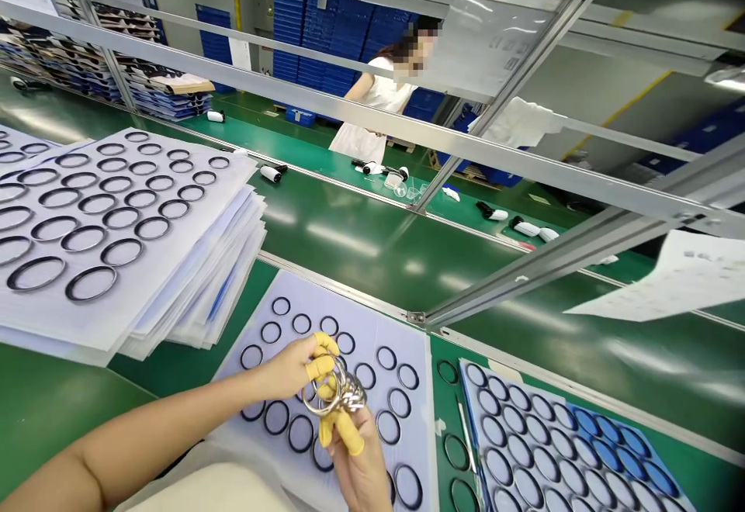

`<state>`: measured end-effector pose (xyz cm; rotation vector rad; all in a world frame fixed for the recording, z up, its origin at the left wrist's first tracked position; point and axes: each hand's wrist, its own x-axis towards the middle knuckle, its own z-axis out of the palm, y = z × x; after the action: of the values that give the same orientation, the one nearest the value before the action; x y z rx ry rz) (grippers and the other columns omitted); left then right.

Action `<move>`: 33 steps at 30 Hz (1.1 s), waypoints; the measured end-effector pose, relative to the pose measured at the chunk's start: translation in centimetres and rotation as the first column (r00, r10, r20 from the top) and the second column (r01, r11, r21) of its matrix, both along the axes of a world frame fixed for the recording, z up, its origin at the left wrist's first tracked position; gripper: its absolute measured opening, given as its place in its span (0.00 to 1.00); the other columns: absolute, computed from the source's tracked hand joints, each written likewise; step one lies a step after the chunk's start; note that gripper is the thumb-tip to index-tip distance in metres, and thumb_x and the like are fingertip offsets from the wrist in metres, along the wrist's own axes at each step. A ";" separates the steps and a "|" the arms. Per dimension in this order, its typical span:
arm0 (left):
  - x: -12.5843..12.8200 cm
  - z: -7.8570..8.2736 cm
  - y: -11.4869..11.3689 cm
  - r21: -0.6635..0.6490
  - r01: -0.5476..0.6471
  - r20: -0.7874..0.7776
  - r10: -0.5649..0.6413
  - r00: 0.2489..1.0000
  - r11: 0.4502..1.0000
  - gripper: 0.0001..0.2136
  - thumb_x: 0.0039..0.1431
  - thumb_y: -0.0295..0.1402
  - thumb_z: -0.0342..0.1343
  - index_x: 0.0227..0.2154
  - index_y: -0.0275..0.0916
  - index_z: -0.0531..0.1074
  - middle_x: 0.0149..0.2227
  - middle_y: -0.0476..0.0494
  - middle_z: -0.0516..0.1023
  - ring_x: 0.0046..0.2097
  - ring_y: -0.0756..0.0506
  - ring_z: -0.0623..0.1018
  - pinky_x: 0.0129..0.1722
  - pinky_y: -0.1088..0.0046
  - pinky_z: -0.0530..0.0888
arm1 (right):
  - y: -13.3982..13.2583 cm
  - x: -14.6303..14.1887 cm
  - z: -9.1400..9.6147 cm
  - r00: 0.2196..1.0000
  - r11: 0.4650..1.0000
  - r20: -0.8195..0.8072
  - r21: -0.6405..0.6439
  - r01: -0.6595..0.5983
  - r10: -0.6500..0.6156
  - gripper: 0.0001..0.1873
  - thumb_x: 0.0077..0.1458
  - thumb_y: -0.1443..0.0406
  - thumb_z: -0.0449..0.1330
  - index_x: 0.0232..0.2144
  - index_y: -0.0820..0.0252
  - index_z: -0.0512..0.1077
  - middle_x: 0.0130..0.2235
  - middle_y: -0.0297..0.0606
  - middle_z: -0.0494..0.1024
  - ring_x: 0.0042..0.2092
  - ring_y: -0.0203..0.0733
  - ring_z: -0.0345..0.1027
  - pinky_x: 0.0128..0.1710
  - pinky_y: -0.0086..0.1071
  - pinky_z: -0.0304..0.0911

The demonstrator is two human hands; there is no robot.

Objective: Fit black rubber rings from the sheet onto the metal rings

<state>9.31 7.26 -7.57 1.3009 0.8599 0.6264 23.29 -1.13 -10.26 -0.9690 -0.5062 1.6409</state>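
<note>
My left hand (299, 364) and my right hand (358, 458) meet over a white sheet (355, 341) that carries rows of black rings. Both hands wear yellow finger cots. Together they pinch a small bundle of shiny metal rings (341, 396) held just above the sheet. My left fingers close on the bundle from above. From below, my right thumb and fingers grip it. A black ring (407, 487) on the sheet lies just right of my right wrist.
A thick stack of ring sheets (116, 225) lies at the left. A blue tray of rings (559, 458) sits at the lower right, with loose rings (457, 451) beside it. A green conveyor belt (361, 240) runs beyond. A person (378, 108) works across it. Metal frame bars (524, 264) cross overhead.
</note>
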 end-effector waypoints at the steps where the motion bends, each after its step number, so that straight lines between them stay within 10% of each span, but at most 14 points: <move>1: -0.1 0.1 -0.5 0.082 -0.020 -0.055 0.025 0.998 0.996 0.10 0.61 0.39 0.51 0.40 0.39 0.66 0.33 0.49 0.71 0.35 0.49 0.71 0.38 0.71 0.68 | -0.3 -0.4 0.1 1.000 1.000 0.011 0.002 -0.004 0.004 0.23 0.36 0.50 0.73 0.29 0.60 0.74 0.18 0.27 0.67 0.19 0.28 0.55 0.18 0.23 0.53; 5: -1.0 0.7 -1.9 0.323 -0.054 -0.236 0.135 0.962 0.945 0.13 0.62 0.40 0.49 0.46 0.40 0.68 0.45 0.42 0.72 0.46 0.44 0.72 0.49 0.65 0.68 | -1.1 -1.9 0.5 0.995 0.999 0.084 0.009 0.044 -0.044 0.22 0.39 0.51 0.71 0.28 0.61 0.73 0.21 0.29 0.70 0.17 0.26 0.52 0.15 0.22 0.50; 11: -3.7 3.1 -4.0 -0.026 0.173 -0.060 -0.174 0.983 0.985 0.36 0.55 0.45 0.60 0.63 0.39 0.52 0.51 0.35 0.71 0.45 0.43 0.75 0.43 0.66 0.72 | -2.8 -1.8 1.8 0.907 0.978 0.421 0.175 -0.116 0.032 0.20 0.47 0.49 0.66 0.29 0.60 0.75 0.20 0.34 0.73 0.20 0.35 0.64 0.17 0.25 0.59; 15: -4.6 6.1 -5.2 -0.045 0.262 -0.010 -0.263 0.965 0.964 0.35 0.56 0.38 0.60 0.64 0.43 0.50 0.36 0.46 0.76 0.35 0.48 0.76 0.42 0.68 0.72 | -3.7 -1.2 4.6 0.749 0.858 0.662 0.370 -0.356 0.025 0.16 0.58 0.53 0.57 0.29 0.56 0.77 0.25 0.37 0.77 0.28 0.41 0.71 0.27 0.30 0.69; 22: -5.2 9.5 -5.6 0.175 0.399 -0.242 -0.353 0.904 0.900 0.31 0.56 0.43 0.59 0.61 0.46 0.57 0.48 0.42 0.74 0.45 0.43 0.74 0.44 0.70 0.69 | -3.5 -0.5 7.2 0.616 0.626 0.787 0.480 -0.615 0.002 0.19 0.63 0.65 0.53 0.55 0.47 0.68 0.46 0.38 0.80 0.44 0.41 0.75 0.45 0.31 0.69; 33: -3.9 10.6 -6.1 0.184 0.410 -0.174 -0.380 0.908 0.893 0.28 0.53 0.44 0.61 0.55 0.43 0.63 0.40 0.45 0.75 0.37 0.45 0.74 0.38 0.73 0.70 | -4.5 0.5 6.7 0.593 0.549 0.801 0.534 -0.643 -0.084 0.24 0.61 0.68 0.53 0.58 0.43 0.62 0.50 0.35 0.78 0.50 0.42 0.72 0.49 0.33 0.67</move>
<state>5.42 1.13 3.05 1.6779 0.6150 0.3148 23.82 -5.62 -3.54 -0.8214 -1.9609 0.9498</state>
